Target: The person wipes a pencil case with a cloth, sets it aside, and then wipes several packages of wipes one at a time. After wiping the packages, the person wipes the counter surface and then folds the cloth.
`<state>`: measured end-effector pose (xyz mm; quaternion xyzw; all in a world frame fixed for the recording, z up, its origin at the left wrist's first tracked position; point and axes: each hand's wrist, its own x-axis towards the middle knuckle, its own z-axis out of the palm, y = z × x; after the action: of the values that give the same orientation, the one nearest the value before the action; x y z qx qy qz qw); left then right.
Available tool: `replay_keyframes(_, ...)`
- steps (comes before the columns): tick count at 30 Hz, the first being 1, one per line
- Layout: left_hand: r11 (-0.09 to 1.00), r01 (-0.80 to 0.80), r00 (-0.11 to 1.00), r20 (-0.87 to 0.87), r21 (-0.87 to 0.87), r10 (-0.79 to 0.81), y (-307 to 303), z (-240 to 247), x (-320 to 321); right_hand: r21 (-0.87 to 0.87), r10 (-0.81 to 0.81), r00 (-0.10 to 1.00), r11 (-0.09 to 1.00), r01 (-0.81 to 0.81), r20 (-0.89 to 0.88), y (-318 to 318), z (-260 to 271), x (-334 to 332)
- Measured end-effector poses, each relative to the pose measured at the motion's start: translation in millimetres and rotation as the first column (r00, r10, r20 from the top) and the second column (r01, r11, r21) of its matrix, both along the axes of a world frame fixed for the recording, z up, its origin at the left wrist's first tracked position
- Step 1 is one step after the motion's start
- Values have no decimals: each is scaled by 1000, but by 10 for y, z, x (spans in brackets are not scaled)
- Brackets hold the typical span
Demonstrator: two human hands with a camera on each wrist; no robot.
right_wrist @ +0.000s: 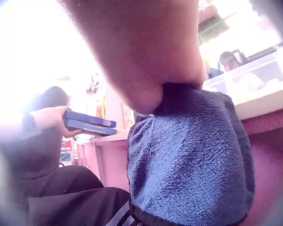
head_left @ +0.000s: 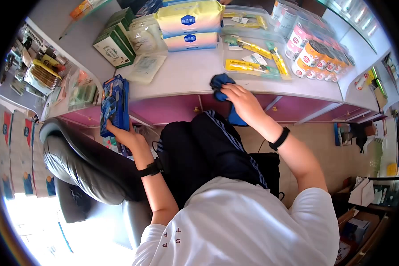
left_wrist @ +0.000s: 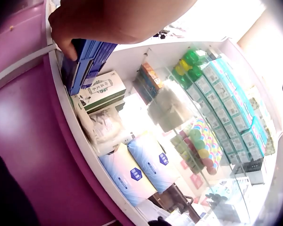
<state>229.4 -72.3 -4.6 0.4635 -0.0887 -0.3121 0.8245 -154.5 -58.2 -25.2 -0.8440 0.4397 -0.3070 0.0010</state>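
My left hand (head_left: 119, 133) grips a stack of blue flat boxes (head_left: 114, 104) and holds it off the left end of the white counter (head_left: 186, 73); the left wrist view shows my fingers (left_wrist: 68, 35) curled round the boxes (left_wrist: 85, 59). My right hand (head_left: 239, 99) grips a dark blue fluffy cloth (head_left: 220, 84) at the counter's front edge, and the cloth hangs down over the pink front. In the right wrist view the cloth (right_wrist: 188, 155) fills the frame under my hand, with the blue boxes (right_wrist: 89, 123) off to the left.
On the counter lie pastel tissue packs (head_left: 188, 24), green boxes (head_left: 114, 44), a clear tray of yellow toothbrush packs (head_left: 252, 57) and rows of cans (head_left: 314, 55). A grey chair (head_left: 84, 168) stands at my left. Shelves of goods stand behind the counter (left_wrist: 217, 99).
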Motion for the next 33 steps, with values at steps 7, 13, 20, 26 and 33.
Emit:
replay_keyframes(7, 999, -37, 999, -4, -19, 37, -31, -15, 104, -50, -385, 892, 922, 385, -237, 479, 276, -850)
replay_keyframes(13, 999, -39, 999, 9, 22, 39, -12, 8, 122, -41, -528, 830, 847, 530, -181, 599, 811, -1101)
replay_keyframes(20, 1000, -27, 997, 67, 4, 27, -10, -30, 160, -10, -139, 985, 990, 139, -101, -52, 1083, 417)
replay_keyframes(26, 999, -38, 998, 47, 8, 37, -24, -53, 211, -193, 164, 924, 951, -241, -346, -1247, 781, 1893)
replay_keyframes(33, 1000, -5, 998, 68, 6, 5, 0, -5, 270, -190, 130, 844, 946, -263, -520, -1918, 301, 2609)
